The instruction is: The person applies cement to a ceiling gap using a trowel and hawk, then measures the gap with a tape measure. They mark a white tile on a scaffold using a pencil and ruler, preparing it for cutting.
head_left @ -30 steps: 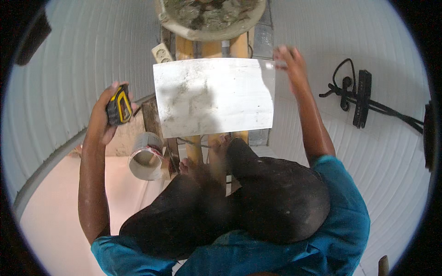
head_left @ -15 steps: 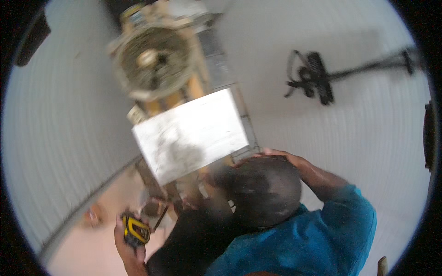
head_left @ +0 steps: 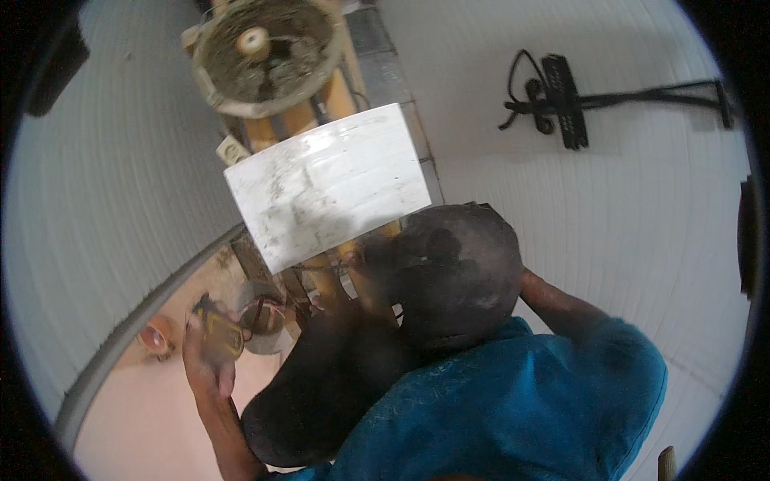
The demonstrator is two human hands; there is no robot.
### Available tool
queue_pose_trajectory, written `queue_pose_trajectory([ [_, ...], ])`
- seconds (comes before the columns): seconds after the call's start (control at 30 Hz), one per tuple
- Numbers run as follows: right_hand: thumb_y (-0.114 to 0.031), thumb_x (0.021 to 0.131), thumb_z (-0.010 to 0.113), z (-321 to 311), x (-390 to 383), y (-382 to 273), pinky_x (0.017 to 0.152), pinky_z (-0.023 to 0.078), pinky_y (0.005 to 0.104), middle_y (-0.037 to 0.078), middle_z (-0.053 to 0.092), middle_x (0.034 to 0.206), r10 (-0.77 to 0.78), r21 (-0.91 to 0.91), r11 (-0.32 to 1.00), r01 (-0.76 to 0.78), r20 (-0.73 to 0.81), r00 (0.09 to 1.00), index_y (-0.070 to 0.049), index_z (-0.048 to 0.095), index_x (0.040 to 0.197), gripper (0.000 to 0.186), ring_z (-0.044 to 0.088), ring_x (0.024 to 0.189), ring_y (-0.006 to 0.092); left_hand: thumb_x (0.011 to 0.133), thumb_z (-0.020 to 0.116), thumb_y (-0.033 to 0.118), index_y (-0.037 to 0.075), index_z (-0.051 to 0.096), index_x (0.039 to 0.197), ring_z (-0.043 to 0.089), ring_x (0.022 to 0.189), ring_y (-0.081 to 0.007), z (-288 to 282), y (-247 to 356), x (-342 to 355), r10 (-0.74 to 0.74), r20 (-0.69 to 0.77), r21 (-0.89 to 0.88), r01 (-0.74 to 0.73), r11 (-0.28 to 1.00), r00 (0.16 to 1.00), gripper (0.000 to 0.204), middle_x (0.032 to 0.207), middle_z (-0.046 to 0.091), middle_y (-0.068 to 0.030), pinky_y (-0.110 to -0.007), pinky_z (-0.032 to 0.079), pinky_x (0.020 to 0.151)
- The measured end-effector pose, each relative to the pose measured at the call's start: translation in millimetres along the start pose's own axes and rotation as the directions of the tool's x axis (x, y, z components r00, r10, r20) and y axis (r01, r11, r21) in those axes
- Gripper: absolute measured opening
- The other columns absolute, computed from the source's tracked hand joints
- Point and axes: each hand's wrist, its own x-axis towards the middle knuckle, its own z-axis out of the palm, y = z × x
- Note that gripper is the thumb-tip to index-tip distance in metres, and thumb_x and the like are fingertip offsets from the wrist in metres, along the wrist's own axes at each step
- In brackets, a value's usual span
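My left hand [head_left: 210,353], out at the lower left, is closed around a yellow-and-black tape measure [head_left: 221,337], blurred by motion. My right forearm [head_left: 561,301] passes behind my raised right knee [head_left: 457,272] in dark trousers, which hides that hand and its fingers. In front of my knees lies a white rectangular tile [head_left: 361,164] smeared with grey on its left part, resting on yellowish wooden slats [head_left: 298,119]. Beyond it stands a round tub [head_left: 210,88] of grey mortar with a light, round-ended handle [head_left: 254,44] sticking up from it.
A white power socket [head_left: 232,150] sits by the tile's far left corner. Lower left are a bucket [head_left: 277,341] and an orange pot [head_left: 156,335] on the pinkish floor [head_left: 136,417]. A black stand-like object [head_left: 561,102] lies at the right on a pale ribbed surface [head_left: 497,172].
The tile and tub appear higher in the picture as the view has shifted. My left hand has turned the tape measure a little. My right hand, partly visible above the knee before, is now hidden.
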Motion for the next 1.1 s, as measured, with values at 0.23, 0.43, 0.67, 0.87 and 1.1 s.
queue_pose_trajectory([
  [0.23, -0.034, 0.095, 0.060, 12.5, 120.3, -15.5, 0.090, 0.046, 0.0354, 0.013, 0.055, 0.124, -0.385, -0.421, 0.879, 0.222, -0.355, 0.852, -0.002, 0.051, 0.128, 0.046, 0.056, 0.110, 0.0228, 0.093, 0.059, 0.035, 0.001, 0.048, 0.129, 0.063, 0.089, -0.0205, 3.3, 2.4, 23.9, -0.066, 0.072, 0.248, 0.046, 0.968, 0.995, 0.050, 0.102, 0.060, -0.0109, -0.031, 0.052, 0.077],
  [0.43, -0.039, 0.094, 0.061, 7.1, 223.5, 8.2, 0.092, 0.044, 0.0385, 0.014, 0.057, 0.118, -0.245, -0.435, 0.899, 0.043, -0.420, 0.874, -0.003, 0.051, 0.128, 0.051, 0.052, 0.110, 0.0234, 0.090, 0.062, 0.034, 0.001, 0.049, 0.128, 0.065, 0.085, -0.0169, -14.2, -30.9, 89.3, -0.177, 0.042, 0.325, 0.154, 0.933, 0.983, 0.052, 0.096, 0.062, -0.0102, -0.028, 0.052, 0.073],
  [0.67, -0.045, 0.094, 0.055, -3.0, 257.0, 11.9, 0.092, 0.043, 0.0350, 0.014, 0.055, 0.121, 0.051, 0.012, 0.999, -0.050, -0.258, 0.965, 0.000, 0.050, 0.128, 0.056, 0.054, 0.109, 0.0235, 0.091, 0.058, 0.030, 0.001, 0.046, 0.134, 0.063, 0.087, -0.0144, -15.3, -69.6, 169.3, -0.306, -0.026, 0.461, 0.283, 0.841, 0.952, 0.053, 0.096, 0.062, -0.0089, -0.027, 0.052, 0.072],
  [0.87, -0.041, 0.098, 0.050, 14.2, 260.0, -12.6, 0.109, 0.033, 0.0390, 0.023, 0.046, 0.141, 0.047, 0.319, 0.948, 0.000, -0.140, 0.989, 0.010, 0.039, 0.138, 0.065, 0.045, 0.129, 0.0313, 0.089, 0.062, 0.040, 0.000, 0.056, 0.128, 0.061, 0.092, -0.0171, -2.1, -69.4, 203.0, -0.138, -0.002, 0.719, 0.097, 0.688, 0.990, 0.056, 0.094, 0.065, -0.0088, -0.031, 0.049, 0.077],
  [1.1, -0.039, 0.100, 0.051, 22.7, 264.8, -41.1, 0.115, 0.027, 0.0395, 0.024, 0.035, 0.149, 0.086, 0.356, 0.934, 0.000, -0.226, 0.970, 0.008, 0.031, 0.144, 0.068, 0.037, 0.138, 0.0315, 0.087, 0.063, 0.051, 0.001, 0.065, 0.117, 0.063, 0.095, -0.0221, -16.0, -87.2, 242.7, -0.259, -0.131, 0.838, 0.247, 0.487, 0.957, 0.058, 0.107, 0.067, -0.0139, -0.037, 0.048, 0.084],
])
